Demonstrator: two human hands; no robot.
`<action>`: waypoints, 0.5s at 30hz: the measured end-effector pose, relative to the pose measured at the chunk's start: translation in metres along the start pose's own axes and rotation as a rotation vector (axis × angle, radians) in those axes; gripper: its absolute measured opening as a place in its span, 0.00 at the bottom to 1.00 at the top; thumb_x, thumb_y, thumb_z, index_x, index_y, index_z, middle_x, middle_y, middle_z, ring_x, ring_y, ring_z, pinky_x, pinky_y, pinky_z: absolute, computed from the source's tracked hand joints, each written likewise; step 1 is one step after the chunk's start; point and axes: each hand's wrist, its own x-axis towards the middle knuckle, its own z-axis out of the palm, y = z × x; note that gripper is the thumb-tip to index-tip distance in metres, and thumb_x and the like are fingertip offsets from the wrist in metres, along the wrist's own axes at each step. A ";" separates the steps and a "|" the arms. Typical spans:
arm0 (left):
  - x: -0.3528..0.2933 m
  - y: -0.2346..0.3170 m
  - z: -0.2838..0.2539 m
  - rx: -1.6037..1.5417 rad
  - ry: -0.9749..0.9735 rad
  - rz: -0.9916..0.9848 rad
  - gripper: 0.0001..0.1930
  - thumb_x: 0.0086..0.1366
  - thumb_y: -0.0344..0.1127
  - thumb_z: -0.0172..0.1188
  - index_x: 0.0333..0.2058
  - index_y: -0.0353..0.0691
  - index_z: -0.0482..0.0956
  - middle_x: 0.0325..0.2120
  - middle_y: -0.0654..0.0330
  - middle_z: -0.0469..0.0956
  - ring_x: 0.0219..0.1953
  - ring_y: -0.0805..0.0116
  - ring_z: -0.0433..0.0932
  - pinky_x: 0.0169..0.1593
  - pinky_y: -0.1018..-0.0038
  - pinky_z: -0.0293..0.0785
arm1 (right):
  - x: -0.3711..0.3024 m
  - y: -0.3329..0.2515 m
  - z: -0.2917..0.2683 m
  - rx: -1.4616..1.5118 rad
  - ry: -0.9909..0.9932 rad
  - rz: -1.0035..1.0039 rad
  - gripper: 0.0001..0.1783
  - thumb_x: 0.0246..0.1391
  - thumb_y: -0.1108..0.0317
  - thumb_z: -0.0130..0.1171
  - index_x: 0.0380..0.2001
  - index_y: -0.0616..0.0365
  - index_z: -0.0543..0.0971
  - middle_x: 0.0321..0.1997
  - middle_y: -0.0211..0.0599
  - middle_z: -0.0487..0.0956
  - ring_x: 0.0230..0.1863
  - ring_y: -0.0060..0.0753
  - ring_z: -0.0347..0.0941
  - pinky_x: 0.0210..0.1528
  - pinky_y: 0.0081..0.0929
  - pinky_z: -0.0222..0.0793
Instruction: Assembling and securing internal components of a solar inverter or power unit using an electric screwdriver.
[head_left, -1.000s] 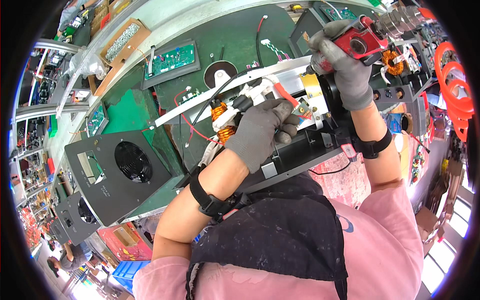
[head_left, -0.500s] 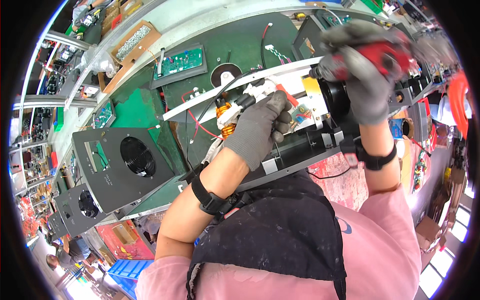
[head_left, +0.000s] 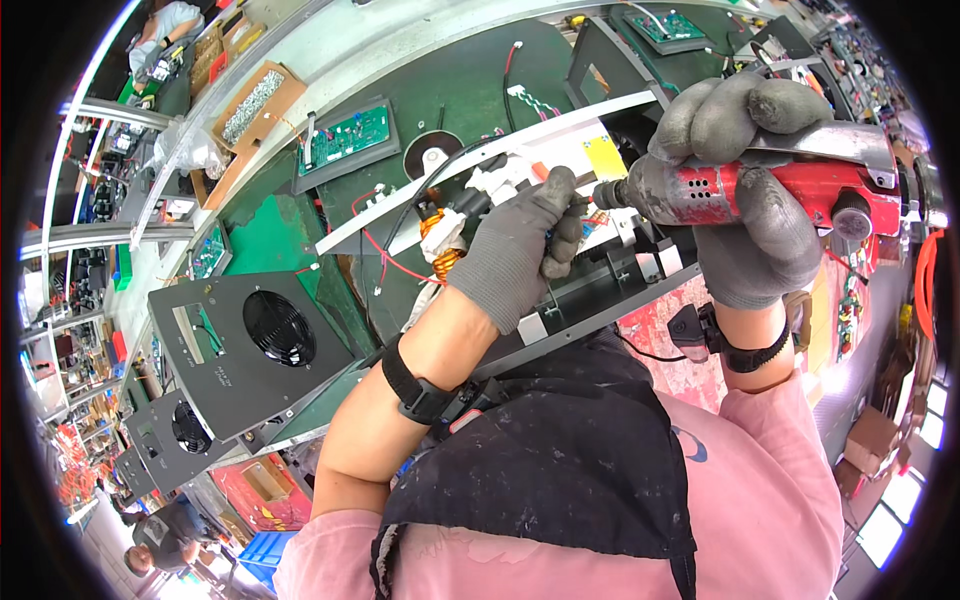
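My right hand (head_left: 752, 262), in a grey work glove, is wrapped around a red air-powered screwdriver (head_left: 705, 195) with a metal lever on top. Its chuck points left, and the tip reaches my left fingertips. Above the dark metal housing (head_left: 560, 342), my gloved left hand (head_left: 515, 245) is closed in a pinch; whatever is between its fingers cannot be made out. Inside the housing, copper coils (head_left: 446, 265) and white-wrapped cable ends lie left of that hand. A yellow label (head_left: 604, 157) sits just beyond the chuck.
A green circuit board (head_left: 350, 138) on a dark plate lies at the back. Dark panels with a round fan (head_left: 279, 328) stand at the left. A cardboard box of small metal parts (head_left: 255, 105) is at the far left. A dark disc (head_left: 433, 155) lies behind the housing.
The screwdriver has swung down and left from above the housing's right part, and its tip is now at my left fingertips. My left hand has stayed nearly in place.
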 end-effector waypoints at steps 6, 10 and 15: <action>0.000 0.006 0.008 0.127 0.009 -0.111 0.30 0.66 0.62 0.41 0.31 0.35 0.70 0.15 0.65 0.63 0.14 0.77 0.57 0.15 0.82 0.52 | 0.002 0.002 -0.007 0.023 -0.102 -0.028 0.24 0.49 0.69 0.54 0.52 0.55 0.68 0.31 0.37 0.66 0.34 0.35 0.64 0.29 0.31 0.69; -0.001 0.012 0.006 0.226 0.117 -0.136 0.37 0.66 0.66 0.28 0.32 0.33 0.70 0.15 0.64 0.63 0.13 0.77 0.56 0.15 0.81 0.50 | -0.012 0.004 -0.018 -0.283 0.168 0.028 0.19 0.48 0.73 0.52 0.46 0.63 0.69 0.32 0.43 0.73 0.35 0.40 0.70 0.38 0.34 0.70; -0.001 0.011 0.003 0.503 0.091 0.060 0.39 0.65 0.66 0.23 0.35 0.32 0.71 0.17 0.62 0.65 0.13 0.76 0.57 0.15 0.83 0.50 | -0.021 0.033 -0.039 -0.250 0.362 0.151 0.19 0.44 0.81 0.60 0.43 0.63 0.72 0.34 0.41 0.79 0.23 0.16 0.71 0.21 0.14 0.67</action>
